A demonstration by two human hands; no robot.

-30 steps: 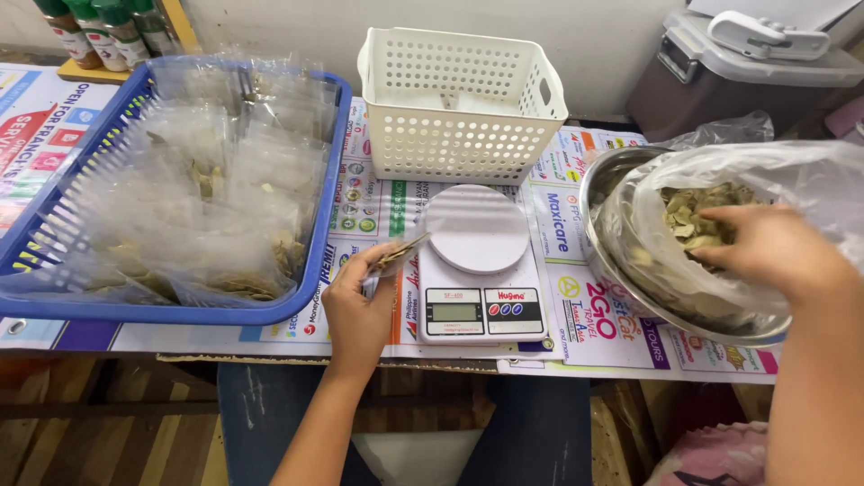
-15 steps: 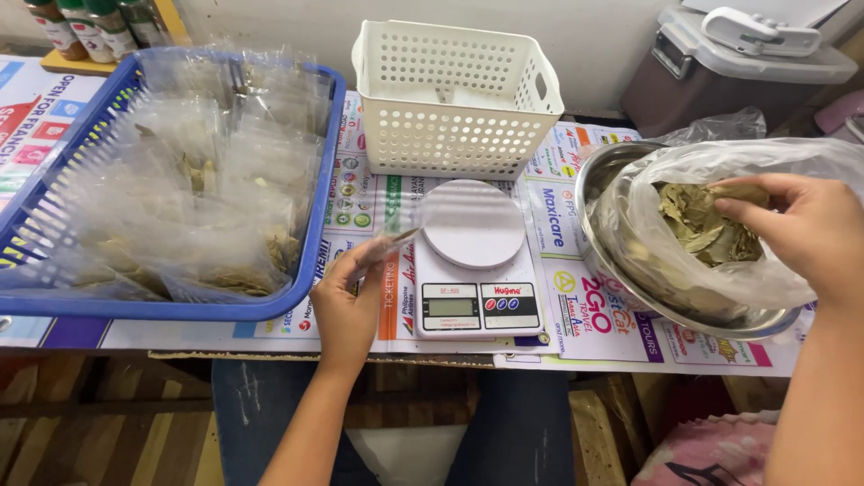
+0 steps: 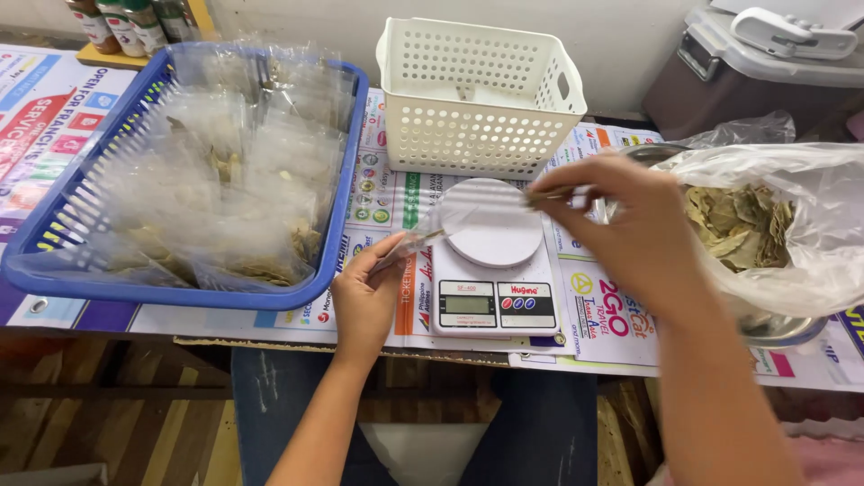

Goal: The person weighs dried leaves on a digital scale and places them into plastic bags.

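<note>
above the round white platform of the small white digital kitchen scale (image 3: 493, 261), the right hand (image 3: 634, 236) had its fingertips pressed together on a few dried greenish-brown leaves (image 3: 547, 194), pinching them over the far edge of the platform. half a second earlier that hand was still inside the clear plastic bag of dried leaves (image 3: 765, 225), right of the scale in a round steel bowl (image 3: 774, 328); it had since crossed to the scale with its pinch, so a portion seemed about to go into the pouch rather than still being gathered.

left of the scale, the left hand (image 3: 367, 301) pinched a small clear plastic pouch (image 3: 441, 225) by its near end, holding its mouth up toward the platform, where the leaves nearly met it. that hand had barely moved.

behind the scale stood a white perforated plastic basket (image 3: 477, 94). farther left of the scale lay a blue slotted plastic tray (image 3: 346, 180) heaped with filled clear packets (image 3: 216, 180).
</note>
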